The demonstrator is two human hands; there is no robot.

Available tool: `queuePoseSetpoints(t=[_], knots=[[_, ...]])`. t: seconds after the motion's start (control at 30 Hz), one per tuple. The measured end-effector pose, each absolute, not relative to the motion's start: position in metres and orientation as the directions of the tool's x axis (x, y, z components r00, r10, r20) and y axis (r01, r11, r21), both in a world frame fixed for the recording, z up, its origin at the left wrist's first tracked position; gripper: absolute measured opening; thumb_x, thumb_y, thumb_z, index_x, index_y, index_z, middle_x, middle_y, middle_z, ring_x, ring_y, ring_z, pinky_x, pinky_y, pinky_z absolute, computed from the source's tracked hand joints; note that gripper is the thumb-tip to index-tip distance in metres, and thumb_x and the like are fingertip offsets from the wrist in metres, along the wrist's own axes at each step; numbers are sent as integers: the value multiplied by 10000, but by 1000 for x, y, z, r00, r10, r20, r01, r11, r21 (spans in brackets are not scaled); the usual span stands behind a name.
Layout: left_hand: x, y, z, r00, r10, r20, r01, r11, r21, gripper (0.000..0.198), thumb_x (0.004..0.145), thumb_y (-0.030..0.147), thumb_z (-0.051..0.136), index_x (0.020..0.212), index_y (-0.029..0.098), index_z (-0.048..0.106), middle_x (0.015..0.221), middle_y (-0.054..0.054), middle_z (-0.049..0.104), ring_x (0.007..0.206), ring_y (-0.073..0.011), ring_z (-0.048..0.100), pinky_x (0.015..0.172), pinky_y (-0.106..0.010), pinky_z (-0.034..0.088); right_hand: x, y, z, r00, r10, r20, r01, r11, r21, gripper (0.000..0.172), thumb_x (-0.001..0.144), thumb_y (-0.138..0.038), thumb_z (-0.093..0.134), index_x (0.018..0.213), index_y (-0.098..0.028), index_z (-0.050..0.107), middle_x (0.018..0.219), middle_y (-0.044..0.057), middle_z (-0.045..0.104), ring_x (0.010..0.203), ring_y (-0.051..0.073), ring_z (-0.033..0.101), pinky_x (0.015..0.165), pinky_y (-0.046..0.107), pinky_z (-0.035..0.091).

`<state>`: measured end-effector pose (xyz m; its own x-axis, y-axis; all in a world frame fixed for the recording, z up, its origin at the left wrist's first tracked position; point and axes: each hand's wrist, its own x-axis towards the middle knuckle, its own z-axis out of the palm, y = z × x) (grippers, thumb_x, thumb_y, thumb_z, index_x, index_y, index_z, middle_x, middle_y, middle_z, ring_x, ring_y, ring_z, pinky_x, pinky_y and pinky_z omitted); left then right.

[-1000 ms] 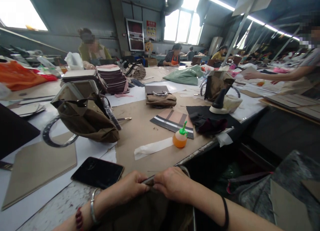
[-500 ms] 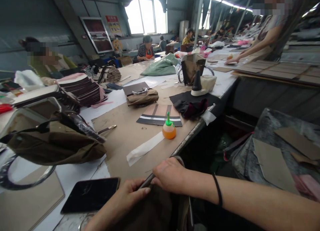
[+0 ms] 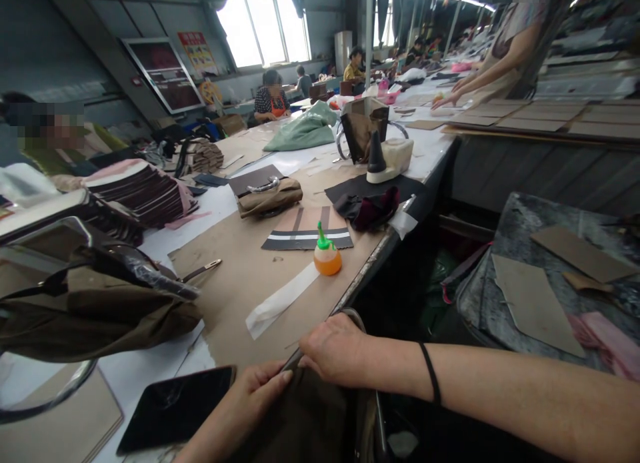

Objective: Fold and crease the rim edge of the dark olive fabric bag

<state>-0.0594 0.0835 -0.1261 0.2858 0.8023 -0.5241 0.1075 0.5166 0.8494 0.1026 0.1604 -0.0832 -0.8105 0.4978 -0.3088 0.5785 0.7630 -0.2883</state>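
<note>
At the table's near edge, a dark brown fabric bag (image 3: 300, 416) hangs between my hands, its lower part out of frame. My left hand (image 3: 260, 389) pinches its top edge, thumb on top. Close beside it, my right hand (image 3: 333, 349) is closed round the same edge, with a black band on that wrist. A curved rim or handle (image 3: 356, 318) shows just behind my right knuckles. Left of my left hand lies a black phone (image 3: 177, 406). Ahead stands a round bottle (image 3: 327, 256) of orange liquid with a green nozzle, beside a white strip (image 3: 280, 301).
An olive-brown bag (image 3: 100, 303) with a ring handle lies at left, near stacked dark pieces (image 3: 143, 196). Farther along are a folded bag (image 3: 270, 196), dark cloth (image 3: 367, 206) and a standing bag (image 3: 363, 129). A stool-like surface (image 3: 500, 289) holds board pieces at right. Co-workers sit and stand around.
The view has turned slightly right, so the table things sit farther left. Both hands keep hold of the bag's edge, with little visible movement.
</note>
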Motion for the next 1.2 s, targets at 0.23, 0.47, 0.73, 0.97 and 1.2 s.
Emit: queuePoseSetpoints(t=[0.23, 0.47, 0.73, 0.97, 1.2], knots=[[-63, 83, -134, 326, 799, -505, 76, 511, 857, 453, 718, 513, 636, 934, 116, 641, 790, -63, 647, 779, -253, 567, 689, -288, 421, 98, 159, -88, -779, 548, -304, 623, 734, -272, 125, 739, -216, 555, 770, -132, 642, 768, 109, 657, 732, 247, 621, 614, 316, 501], [-64, 81, -118, 178, 812, -555, 130, 540, 832, 420, 791, 537, 511, 801, 147, 667, 769, -26, 651, 811, -250, 561, 727, -283, 434, 96, 161, -89, -790, 532, -305, 609, 738, -289, 139, 748, -239, 548, 780, -141, 642, 772, 107, 659, 733, 246, 622, 597, 313, 500], [-71, 79, -128, 289, 778, -558, -75, 599, 797, 420, 877, 463, 396, 992, 136, 635, 911, -46, 644, 946, -258, 530, 894, -339, 376, 96, 163, -90, -794, 529, -300, 603, 746, -283, 150, 755, -239, 543, 778, -136, 649, 755, 113, 657, 726, 243, 624, 598, 304, 499], [-67, 80, -117, 134, 817, -561, 197, 532, 823, 376, 767, 514, 537, 799, 167, 679, 758, -12, 655, 773, -252, 565, 659, -267, 442, 98, 162, -91, -807, 527, -268, 589, 755, -287, 216, 797, -304, 512, 778, -139, 650, 743, 111, 656, 724, 251, 625, 594, 315, 501], [-65, 82, -122, 311, 820, -481, 154, 456, 877, 434, 808, 496, 520, 1003, 120, 615, 861, -41, 646, 868, -253, 551, 774, -273, 414, 98, 162, -94, -809, 524, -267, 585, 760, -282, 176, 773, -256, 520, 794, -134, 645, 753, 121, 653, 728, 245, 622, 624, 306, 498]])
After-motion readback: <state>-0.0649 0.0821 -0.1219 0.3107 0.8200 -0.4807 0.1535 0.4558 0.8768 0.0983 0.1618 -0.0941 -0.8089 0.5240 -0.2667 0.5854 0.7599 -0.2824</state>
